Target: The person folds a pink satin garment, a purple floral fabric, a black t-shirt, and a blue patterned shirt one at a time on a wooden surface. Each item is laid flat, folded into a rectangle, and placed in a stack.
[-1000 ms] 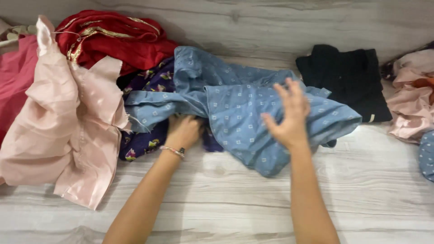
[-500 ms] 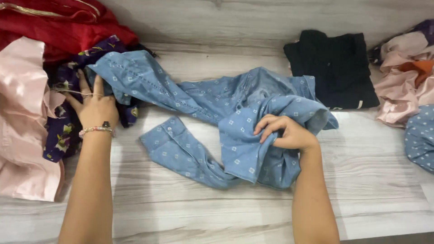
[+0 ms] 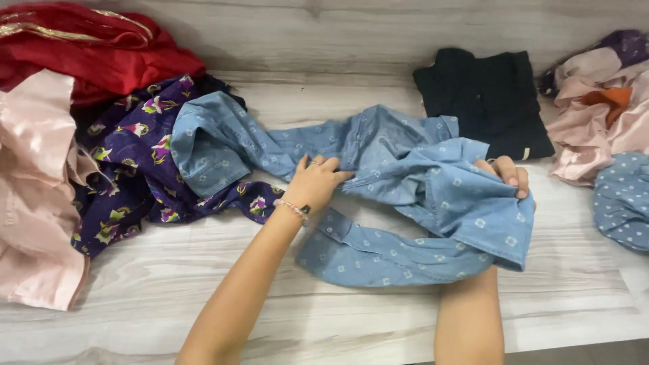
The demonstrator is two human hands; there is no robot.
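A: Landmark is the light-blue cotton shirt with small white square print (image 3: 378,176), lying crumpled across the pale wood-grain surface (image 3: 338,318). Left hand (image 3: 316,182) lies on its middle, fingers flat and loose, pressing rather than gripping. Right hand (image 3: 508,177) is at its right end, mostly under the cloth; the fingertips that show curl over a bunched fold, so it reads as clenched on the shirt.

B: Around it?

A: To its left, touching one sleeve, a dark purple floral garment (image 3: 135,162); beyond that a pale pink satin piece (image 3: 37,196) and a red one with gold trim (image 3: 88,47). Behind its right end, a folded black top (image 3: 483,101).

B: Risk?

A: My judgement: the left sleeve overlaps the purple garment and could drag it along; the lower sleeve, near the front edge, could slide off.
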